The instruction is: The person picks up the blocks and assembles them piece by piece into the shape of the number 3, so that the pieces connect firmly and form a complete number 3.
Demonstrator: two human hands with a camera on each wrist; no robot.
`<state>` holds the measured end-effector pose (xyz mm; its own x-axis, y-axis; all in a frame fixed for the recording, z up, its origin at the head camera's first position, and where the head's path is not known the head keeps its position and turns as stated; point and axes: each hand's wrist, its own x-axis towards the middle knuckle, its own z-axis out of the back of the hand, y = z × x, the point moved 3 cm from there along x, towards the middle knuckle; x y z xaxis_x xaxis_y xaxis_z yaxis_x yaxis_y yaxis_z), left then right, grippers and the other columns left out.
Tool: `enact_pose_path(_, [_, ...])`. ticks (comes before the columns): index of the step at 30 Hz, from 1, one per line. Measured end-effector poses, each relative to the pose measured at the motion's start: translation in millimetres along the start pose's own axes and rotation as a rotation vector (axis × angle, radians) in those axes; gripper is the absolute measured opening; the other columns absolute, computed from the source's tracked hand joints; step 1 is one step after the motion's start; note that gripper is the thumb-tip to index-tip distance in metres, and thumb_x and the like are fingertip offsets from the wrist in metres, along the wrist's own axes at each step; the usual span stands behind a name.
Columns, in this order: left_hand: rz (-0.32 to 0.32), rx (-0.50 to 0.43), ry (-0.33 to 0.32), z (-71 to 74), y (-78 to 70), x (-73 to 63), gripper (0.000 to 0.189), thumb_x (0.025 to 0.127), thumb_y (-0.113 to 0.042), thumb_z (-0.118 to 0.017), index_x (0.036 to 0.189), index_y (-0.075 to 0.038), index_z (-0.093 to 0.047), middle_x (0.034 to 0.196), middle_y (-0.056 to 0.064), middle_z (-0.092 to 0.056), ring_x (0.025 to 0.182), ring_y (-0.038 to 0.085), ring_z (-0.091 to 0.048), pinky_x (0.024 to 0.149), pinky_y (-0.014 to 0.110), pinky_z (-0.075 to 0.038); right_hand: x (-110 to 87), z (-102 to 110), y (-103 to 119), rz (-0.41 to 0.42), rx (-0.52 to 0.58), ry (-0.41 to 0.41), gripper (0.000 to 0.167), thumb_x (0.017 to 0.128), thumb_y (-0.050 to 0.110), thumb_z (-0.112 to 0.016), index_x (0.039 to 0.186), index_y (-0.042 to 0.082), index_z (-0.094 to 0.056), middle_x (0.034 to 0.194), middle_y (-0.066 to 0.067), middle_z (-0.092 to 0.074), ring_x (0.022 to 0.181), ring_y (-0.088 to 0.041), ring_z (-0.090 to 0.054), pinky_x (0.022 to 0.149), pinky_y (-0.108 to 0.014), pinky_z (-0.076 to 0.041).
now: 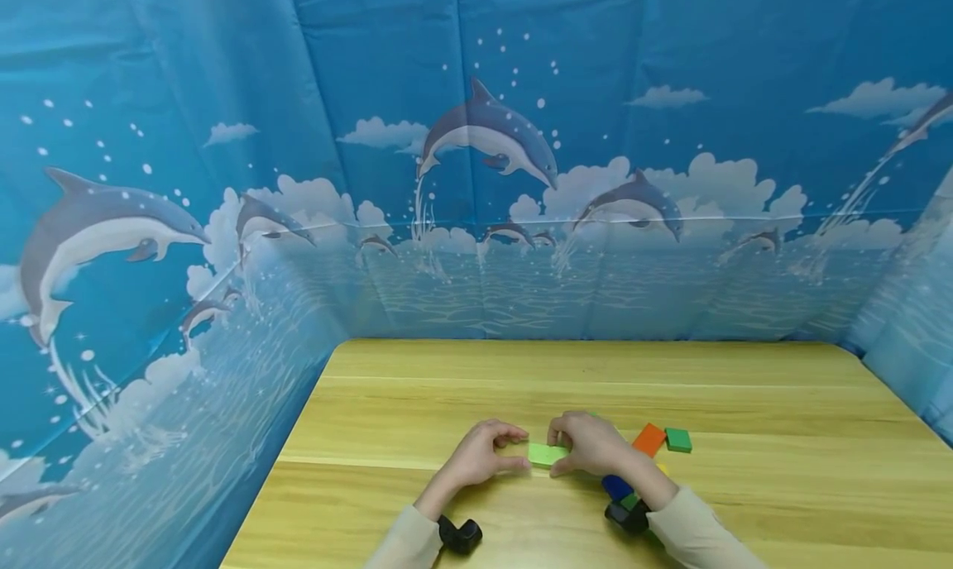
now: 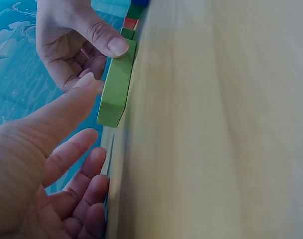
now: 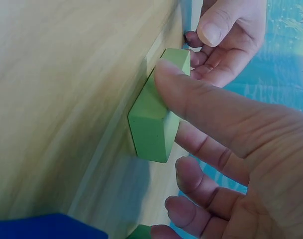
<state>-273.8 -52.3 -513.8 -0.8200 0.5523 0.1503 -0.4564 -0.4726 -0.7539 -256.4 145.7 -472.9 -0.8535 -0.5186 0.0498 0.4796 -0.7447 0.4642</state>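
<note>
well, lime-green block (image 1: 546, 456) (between hands (image 1: 480, 455) (image 1: 593, 445))

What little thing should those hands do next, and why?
Perhaps close the left hand's grip on the near end of the light green block to steady it: only the right hand's grip pinches the block, while the left one is open beside that end.

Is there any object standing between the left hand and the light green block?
Nothing visible stands between the left hand and the light green block; the right hand holds it from the other side.
</note>
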Motion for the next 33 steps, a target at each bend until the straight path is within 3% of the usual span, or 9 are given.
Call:
enact_pose_path(28, [-0.001, -0.015, 0.012, -0.7, 6.8, 0.1, 0.032, 0.078, -0.033, -0.079, 0.105, -0.017, -0.072, 0.089, -0.01, -0.055, 0.078, 0.008, -0.047, 0.071, 0.024, -0.041, 5.0, -7.1, 5.2, 0.055, 0.034, -0.009, 0.032, 0.072, 0.028, -0.084, 0.091, 0.016, -0.062, 0.067, 0.009, -0.045, 0.056, -0.007, -0.041, 0.051, -0.026, -0.036])
enact_pose_path(33, [-0.006, -0.023, 0.012, -1.5, 9.5, -1.1, 0.032, 0.078, -0.034, -0.079, 0.104, -0.018, -0.072, 0.088, -0.011, -0.054, 0.078, 0.006, -0.047, 0.072, 0.024, -0.041, 3.6, -6.0, 2.3, 0.044, 0.061, 0.009, 0.034, 0.073, 0.035, -0.082, 0.093, 0.016, -0.062, 0.068, 0.008, -0.047, 0.057, -0.007, -0.042, 0.051, -0.026, -0.037])
